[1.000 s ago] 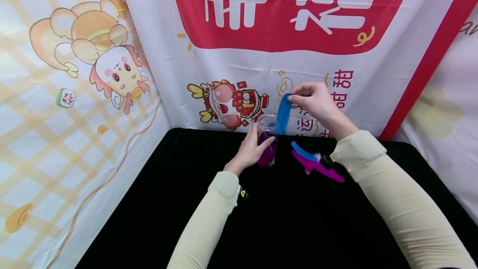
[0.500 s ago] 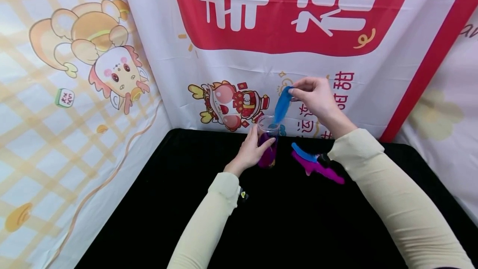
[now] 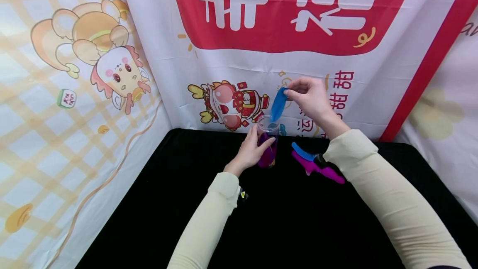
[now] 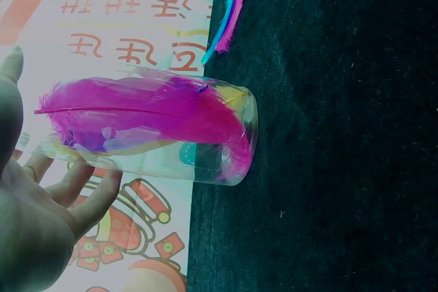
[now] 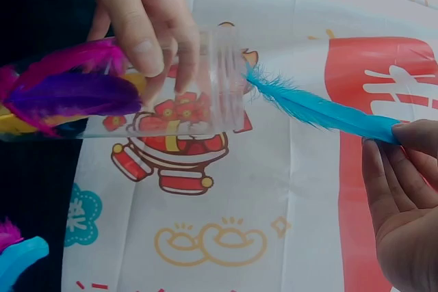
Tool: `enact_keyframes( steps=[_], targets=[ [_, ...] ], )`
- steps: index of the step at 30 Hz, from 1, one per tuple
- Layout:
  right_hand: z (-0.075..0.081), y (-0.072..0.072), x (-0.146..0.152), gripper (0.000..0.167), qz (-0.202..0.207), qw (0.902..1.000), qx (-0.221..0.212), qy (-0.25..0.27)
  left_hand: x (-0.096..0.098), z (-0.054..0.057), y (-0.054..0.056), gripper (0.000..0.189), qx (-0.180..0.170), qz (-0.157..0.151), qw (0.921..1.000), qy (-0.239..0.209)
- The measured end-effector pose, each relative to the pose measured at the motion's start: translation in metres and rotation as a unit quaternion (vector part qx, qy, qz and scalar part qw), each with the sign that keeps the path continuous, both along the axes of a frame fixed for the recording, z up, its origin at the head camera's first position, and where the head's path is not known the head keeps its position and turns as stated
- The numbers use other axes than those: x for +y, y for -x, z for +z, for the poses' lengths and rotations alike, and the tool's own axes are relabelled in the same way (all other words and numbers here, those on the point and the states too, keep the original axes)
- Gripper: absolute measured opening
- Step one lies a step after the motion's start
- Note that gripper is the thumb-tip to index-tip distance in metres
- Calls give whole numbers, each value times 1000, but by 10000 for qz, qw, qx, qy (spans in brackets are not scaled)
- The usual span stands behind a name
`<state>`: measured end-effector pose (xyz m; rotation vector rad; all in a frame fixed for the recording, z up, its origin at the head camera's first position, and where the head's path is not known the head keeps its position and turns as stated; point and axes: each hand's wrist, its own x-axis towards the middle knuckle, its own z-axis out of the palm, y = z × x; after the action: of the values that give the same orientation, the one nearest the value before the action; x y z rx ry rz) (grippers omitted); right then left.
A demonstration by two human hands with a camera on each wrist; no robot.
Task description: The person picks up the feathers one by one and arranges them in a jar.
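My left hand (image 3: 249,151) grips a clear plastic jar (image 3: 269,125) near its mouth, keeping it upright on the black table. Magenta, purple and yellow feathers fill its lower part; a magenta feather (image 4: 150,111) lies along the wall in the left wrist view. Between thumb and fingertips, my right hand (image 3: 310,98) pinches one end of a blue feather (image 3: 278,105). The feather slants down, its fluffy end at the jar's open mouth, as the right wrist view shows. Below my right wrist, a blue feather (image 3: 303,152) and a magenta feather (image 3: 332,174) lie on the table.
A black cloth (image 3: 284,219) covers the table. White printed fabric (image 3: 231,61) hangs right behind its far edge, and a checked printed sheet (image 3: 74,136) stands on the left. A dark wrist strap piece (image 3: 242,194) shows under my left cuff.
My right hand has moved left and slightly up, bringing the blue feather from beside the jar to over its mouth. My left hand and the jar stay in place.
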<state>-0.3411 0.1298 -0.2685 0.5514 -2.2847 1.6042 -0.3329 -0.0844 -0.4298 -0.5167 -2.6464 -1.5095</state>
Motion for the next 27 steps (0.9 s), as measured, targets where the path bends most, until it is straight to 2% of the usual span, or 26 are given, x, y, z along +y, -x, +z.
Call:
enact_keyframes(
  steps=[5, 12, 18, 27],
  targets=[
    [-5, 0, 0, 16, 36, 9999, -19, -104, 0, 0, 0, 75, -23, 32, 10000, -18],
    [-8, -2, -1, 14, -101, 9978, -54, -657, 1, 0, 0, 79, -29, 1, 9999, -99],
    [-11, -2, -2, 14, -103, 9959, 96, -890, 1, 1, 0, 81, -147, -13, 9998, -116],
    [-17, -1, -6, 10, 115, 9946, 167, -1019, 0, 2, 2, 84, -157, 45, 9999, 27]
  ],
)
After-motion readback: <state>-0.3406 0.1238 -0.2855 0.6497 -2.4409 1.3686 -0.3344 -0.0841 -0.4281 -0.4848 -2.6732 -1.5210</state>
